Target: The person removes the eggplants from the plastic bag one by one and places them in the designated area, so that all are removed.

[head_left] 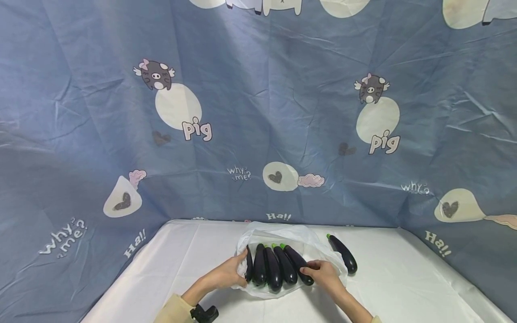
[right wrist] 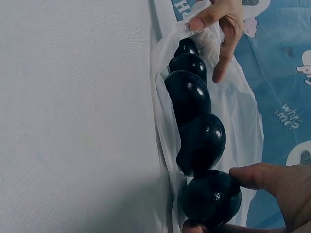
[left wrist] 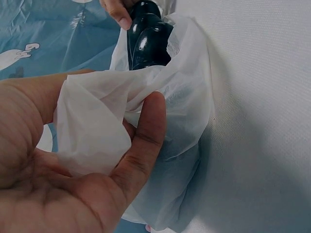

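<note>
Several dark, glossy eggplants (head_left: 273, 269) lie side by side in a thin white plastic bag (head_left: 278, 229), most with their green stem ends pointing away. At the bag's left side my left hand (head_left: 231, 271) holds its edge; the left wrist view shows the white film (left wrist: 92, 121) folded between thumb and fingers. My right hand (head_left: 324, 276) grips the rightmost eggplant (head_left: 295, 258) of the row near its rounded end. In the right wrist view, thumb and fingers are on either side of that eggplant (right wrist: 212, 198). Its far end lies over the bag's opening.
One more eggplant (head_left: 343, 255) lies on the white-covered table (head_left: 387, 287), just right of the bag. Behind the table hangs a blue curtain (head_left: 258, 112) with cartoon pigs, which also rises along both sides. A black band (head_left: 203, 314) is on the left wrist.
</note>
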The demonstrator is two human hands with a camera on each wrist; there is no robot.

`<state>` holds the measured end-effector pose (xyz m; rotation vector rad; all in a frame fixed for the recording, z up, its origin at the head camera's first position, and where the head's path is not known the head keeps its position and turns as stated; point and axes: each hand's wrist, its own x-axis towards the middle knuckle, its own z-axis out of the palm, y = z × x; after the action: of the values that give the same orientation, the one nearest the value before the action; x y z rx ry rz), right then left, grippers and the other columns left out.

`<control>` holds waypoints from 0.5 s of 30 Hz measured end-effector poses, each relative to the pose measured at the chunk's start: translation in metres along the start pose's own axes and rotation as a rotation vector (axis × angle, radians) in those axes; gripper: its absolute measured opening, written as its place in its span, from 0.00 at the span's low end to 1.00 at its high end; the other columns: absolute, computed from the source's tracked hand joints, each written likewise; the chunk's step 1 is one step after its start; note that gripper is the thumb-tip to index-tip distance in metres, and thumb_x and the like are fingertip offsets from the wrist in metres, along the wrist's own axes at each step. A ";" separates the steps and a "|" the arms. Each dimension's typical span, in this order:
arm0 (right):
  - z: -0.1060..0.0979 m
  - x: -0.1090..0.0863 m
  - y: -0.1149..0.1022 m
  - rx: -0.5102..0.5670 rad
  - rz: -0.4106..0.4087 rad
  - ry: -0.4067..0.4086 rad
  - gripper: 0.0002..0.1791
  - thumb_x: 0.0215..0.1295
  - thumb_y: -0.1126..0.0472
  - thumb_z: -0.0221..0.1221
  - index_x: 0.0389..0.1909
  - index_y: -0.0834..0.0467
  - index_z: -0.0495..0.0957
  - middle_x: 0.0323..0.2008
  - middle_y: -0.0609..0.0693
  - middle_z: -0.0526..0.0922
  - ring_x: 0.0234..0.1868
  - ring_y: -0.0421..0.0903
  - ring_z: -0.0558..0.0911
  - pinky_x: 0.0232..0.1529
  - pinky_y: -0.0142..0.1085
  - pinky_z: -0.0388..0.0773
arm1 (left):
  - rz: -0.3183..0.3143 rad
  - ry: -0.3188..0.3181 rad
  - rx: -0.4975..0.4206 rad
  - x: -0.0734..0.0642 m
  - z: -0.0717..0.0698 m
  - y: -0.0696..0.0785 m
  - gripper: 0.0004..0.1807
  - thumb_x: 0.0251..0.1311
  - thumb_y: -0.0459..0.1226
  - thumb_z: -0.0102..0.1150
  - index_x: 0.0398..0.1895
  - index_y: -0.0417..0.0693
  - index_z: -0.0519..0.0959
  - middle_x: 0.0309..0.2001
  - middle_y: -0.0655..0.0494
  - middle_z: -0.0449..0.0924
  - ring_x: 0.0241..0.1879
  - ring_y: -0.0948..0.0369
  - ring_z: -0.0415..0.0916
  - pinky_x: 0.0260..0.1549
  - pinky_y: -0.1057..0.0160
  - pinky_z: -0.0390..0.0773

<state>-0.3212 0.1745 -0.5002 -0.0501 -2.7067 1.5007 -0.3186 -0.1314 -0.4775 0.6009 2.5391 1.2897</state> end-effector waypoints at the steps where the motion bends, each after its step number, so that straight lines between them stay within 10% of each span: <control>1: 0.000 0.000 0.000 0.000 0.004 -0.002 0.24 0.51 0.55 0.68 0.43 0.70 0.81 0.36 0.55 0.86 0.39 0.48 0.83 0.40 0.42 0.80 | -0.001 0.000 0.000 0.000 0.000 0.000 0.56 0.36 0.30 0.66 0.71 0.24 0.48 0.72 0.28 0.48 0.71 0.35 0.50 0.65 0.37 0.56; 15: -0.003 -0.003 -0.005 -0.012 0.009 0.012 0.24 0.52 0.54 0.68 0.44 0.69 0.81 0.37 0.55 0.86 0.40 0.49 0.83 0.40 0.43 0.80 | 0.001 0.001 0.002 -0.001 -0.001 0.003 0.55 0.36 0.29 0.66 0.71 0.24 0.48 0.72 0.28 0.48 0.71 0.35 0.48 0.66 0.37 0.54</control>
<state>-0.3186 0.1746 -0.4945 -0.0718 -2.7099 1.4813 -0.3171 -0.1309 -0.4750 0.6031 2.5416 1.2876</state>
